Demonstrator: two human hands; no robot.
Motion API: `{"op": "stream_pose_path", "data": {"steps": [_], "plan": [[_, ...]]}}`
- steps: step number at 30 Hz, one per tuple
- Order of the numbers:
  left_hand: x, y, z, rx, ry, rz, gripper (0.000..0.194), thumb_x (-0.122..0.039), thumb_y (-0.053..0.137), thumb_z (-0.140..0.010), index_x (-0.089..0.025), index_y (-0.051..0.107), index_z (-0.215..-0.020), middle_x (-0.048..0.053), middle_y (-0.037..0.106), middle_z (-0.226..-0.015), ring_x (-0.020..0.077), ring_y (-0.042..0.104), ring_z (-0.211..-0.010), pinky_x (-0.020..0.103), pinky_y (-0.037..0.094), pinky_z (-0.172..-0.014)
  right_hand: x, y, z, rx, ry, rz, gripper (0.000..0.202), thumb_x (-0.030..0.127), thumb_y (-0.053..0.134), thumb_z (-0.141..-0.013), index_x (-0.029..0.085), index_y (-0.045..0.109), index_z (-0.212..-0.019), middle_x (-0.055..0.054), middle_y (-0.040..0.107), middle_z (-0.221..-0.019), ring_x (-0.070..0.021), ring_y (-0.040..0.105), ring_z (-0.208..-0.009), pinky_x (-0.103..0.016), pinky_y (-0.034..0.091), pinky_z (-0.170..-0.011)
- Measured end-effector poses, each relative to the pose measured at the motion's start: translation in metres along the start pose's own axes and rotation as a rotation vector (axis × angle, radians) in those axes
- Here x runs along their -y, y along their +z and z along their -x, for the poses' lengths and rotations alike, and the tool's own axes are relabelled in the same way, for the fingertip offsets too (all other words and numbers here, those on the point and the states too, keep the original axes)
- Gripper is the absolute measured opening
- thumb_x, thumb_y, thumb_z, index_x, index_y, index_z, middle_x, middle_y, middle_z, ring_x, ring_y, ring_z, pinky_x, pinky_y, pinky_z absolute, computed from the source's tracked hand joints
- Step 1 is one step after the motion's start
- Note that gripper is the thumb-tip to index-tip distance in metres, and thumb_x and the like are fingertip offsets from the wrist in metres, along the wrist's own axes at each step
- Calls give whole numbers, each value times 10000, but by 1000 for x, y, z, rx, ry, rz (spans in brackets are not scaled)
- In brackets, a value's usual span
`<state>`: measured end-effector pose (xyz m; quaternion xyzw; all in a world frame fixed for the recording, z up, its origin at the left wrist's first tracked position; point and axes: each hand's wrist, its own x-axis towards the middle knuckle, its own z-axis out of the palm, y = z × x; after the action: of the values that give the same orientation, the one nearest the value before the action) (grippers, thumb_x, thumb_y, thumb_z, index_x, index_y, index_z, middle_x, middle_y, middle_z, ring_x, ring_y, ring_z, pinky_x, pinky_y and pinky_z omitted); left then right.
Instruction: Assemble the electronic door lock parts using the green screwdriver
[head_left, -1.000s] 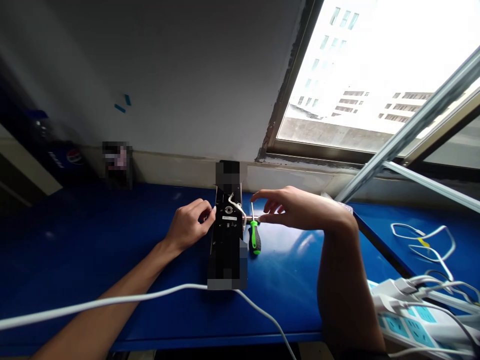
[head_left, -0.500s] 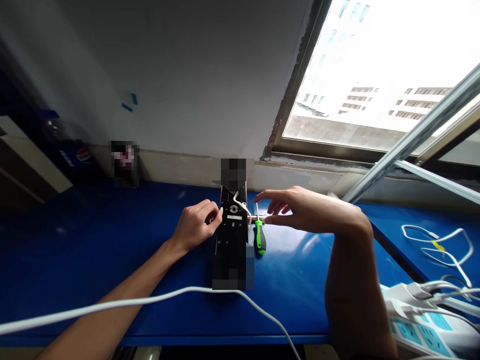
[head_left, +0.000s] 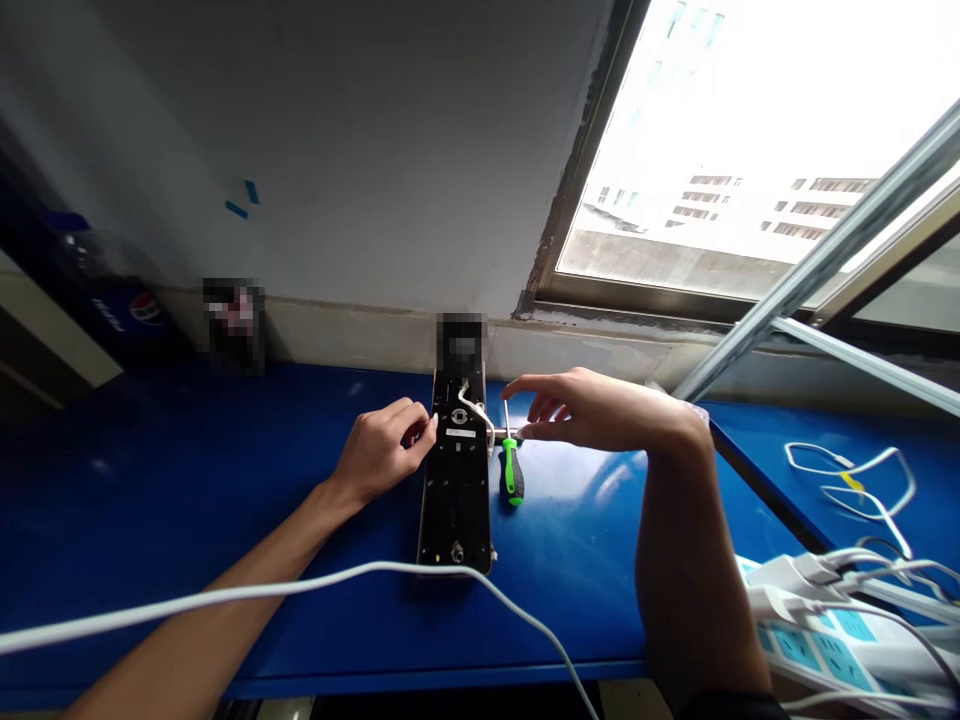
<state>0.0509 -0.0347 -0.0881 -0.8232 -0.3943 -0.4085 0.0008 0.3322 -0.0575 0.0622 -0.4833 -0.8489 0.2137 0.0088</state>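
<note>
A long black device [head_left: 457, 500] with an exposed inner face, small screws, a round fitting and a white cable lies lengthwise before me on the blue table. At its left edge is my left hand [head_left: 390, 445], fingers curled and thumb near the index finger; whatever is between them is hidden. My right hand [head_left: 570, 408] hovers at the device's right, index finger and thumb stretched apart, other fingers bent. Under it lies a green and black screwdriver [head_left: 513, 475], its tip close to the index fingertip; contact is unclear. A short metallic piece shows beside the thumb.
A white cable [head_left: 375, 567] crosses in front of the device. At right are a power strip [head_left: 817, 650] with plugs, a coiled white cable [head_left: 847, 480] and a slanted metal bar [head_left: 825, 250]. A cola bottle [head_left: 127, 310] stands at far left, by the wall.
The view has turned slightly right, so everything sits a little further left. Both hands keep nearly the same pose beside the device.
</note>
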Motion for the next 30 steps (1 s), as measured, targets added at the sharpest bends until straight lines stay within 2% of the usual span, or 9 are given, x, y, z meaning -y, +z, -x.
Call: {"op": "stream_pose_path", "data": {"steps": [10, 12, 14, 16, 18, 21, 24, 27, 30], "plan": [[2, 2, 2, 4, -4, 4, 304, -281, 555, -1030, -194, 563, -739, -20, 557, -700, 116, 526, -603, 266, 427, -638, -4, 1, -4, -5, -9, -6, 500, 483, 669, -965, 282, 621, -1421, -53, 808, -1078, -208, 772, -926, -325, 621, -765], [1, 2, 1, 5, -6, 3, 304, -281, 555, -1030, -194, 564, -739, -20, 557, -701, 116, 527, -605, 266, 428, -638, -6, 2, -9, 8, 42, 13, 472, 488, 675, -958, 291, 647, -1387, -44, 810, -1084, -202, 769, -924, -310, 605, -770], [0, 2, 1, 3, -2, 1, 306, -281, 554, -1030, -193, 561, -737, -20, 554, -700, 115, 523, -602, 264, 426, -633, -10, 4, -18, 26, 154, 55, 369, 484, 678, -951, 269, 730, -1248, -49, 813, -1074, -208, 766, -913, -309, 587, -768], [0, 2, 0, 4, -3, 6, 311, -286, 553, -1030, -193, 558, -733, -21, 551, -695, 114, 520, -595, 263, 425, -626, -17, 10, -30, 55, 260, 89, 316, 478, 669, -945, 189, 797, -945, -94, 817, -970, -236, 762, -833, -332, 571, -716], [-1, 2, 0, 7, -11, 14, 315, -289, 552, -1028, -194, 557, -728, -21, 550, -690, 114, 520, -591, 262, 427, -623, -25, 19, -45, 133, 339, 65, 375, 457, 681, -929, 156, 756, -718, -104, 800, -800, -230, 753, -725, -325, 565, -667], [0, 2, 1, 19, -17, 20, 304, -290, 551, -1028, -195, 569, -739, -19, 560, -701, 116, 530, -601, 262, 437, -636, -35, 35, -66, 256, 436, -32, 481, 479, 661, -942, 147, 690, -595, -112, 782, -739, -203, 743, -643, -302, 585, -628], [1, 2, 2, 32, -28, 23, 298, -299, 542, -1035, -196, 587, -758, -13, 578, -717, 121, 540, -617, 263, 442, -642, -38, 48, -80, 351, 496, -93, 521, 523, 686, -923, 150, 670, -559, -125, 759, -695, -218, 741, -637, -319, 607, -656], [0, 2, 2, 46, -41, 26, 290, -308, 531, -1042, -197, 606, -784, -7, 598, -735, 127, 557, -630, 264, 444, -637, -35, 56, -89, 413, 562, -101, 499, 533, 693, -924, 142, 702, -613, -144, 745, -691, -257, 746, -713, -344, 614, -701], [-1, 2, 1, 56, -48, 34, 267, -311, 519, -1050, -199, 632, -835, 1, 634, -774, 135, 595, -659, 265, 466, -661, -31, 62, -95, 477, 628, -96, 413, 508, 677, -963, 112, 758, -875, -137, 768, -892, -254, 745, -859, -375, 622, -791]]}}
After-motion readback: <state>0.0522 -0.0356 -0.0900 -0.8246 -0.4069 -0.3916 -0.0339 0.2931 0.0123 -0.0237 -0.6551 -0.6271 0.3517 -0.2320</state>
